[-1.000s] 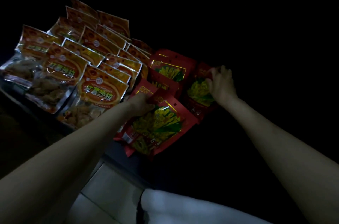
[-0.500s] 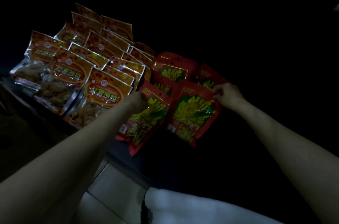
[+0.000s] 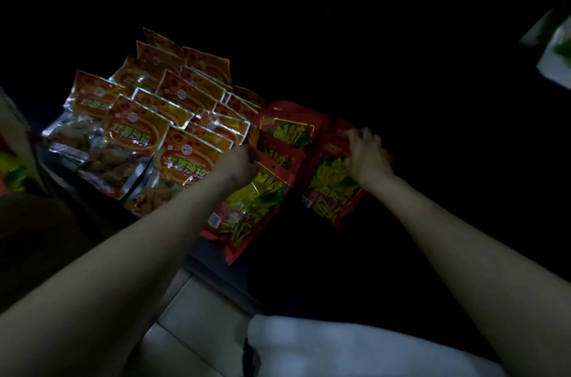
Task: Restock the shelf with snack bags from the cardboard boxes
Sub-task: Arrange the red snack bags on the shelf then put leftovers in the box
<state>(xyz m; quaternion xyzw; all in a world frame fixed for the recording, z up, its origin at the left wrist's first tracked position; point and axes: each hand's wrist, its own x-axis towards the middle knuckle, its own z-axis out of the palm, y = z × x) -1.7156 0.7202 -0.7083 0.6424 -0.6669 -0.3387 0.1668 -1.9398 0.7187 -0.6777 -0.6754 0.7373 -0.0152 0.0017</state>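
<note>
On the dark shelf stand several red snack bags with yellow-green pictures. My left hand [image 3: 241, 160] grips the top of the front-left red bag [image 3: 250, 206], which leans over the shelf's front edge [image 3: 216, 259]. My right hand [image 3: 366, 155] rests with curled fingers on the top of the front-right red bag [image 3: 330, 191], which stands beside the first. More red bags [image 3: 290, 129] stand behind them. To the left are rows of orange snack bags [image 3: 185, 157] with clear windows.
A cardboard box [image 3: 15, 142] with colourful bags shows at the far left edge. Pale floor tiles [image 3: 197, 315] lie below the shelf, and white cloth [image 3: 340, 349] is at the bottom. Another pale package [image 3: 556, 58] sits at the far right. The shelf's right part is dark.
The right hand has moved from the bag's right corner onto its top, and the bag stands more upright. The left hand stays on the left bag. The view shifted slightly.
</note>
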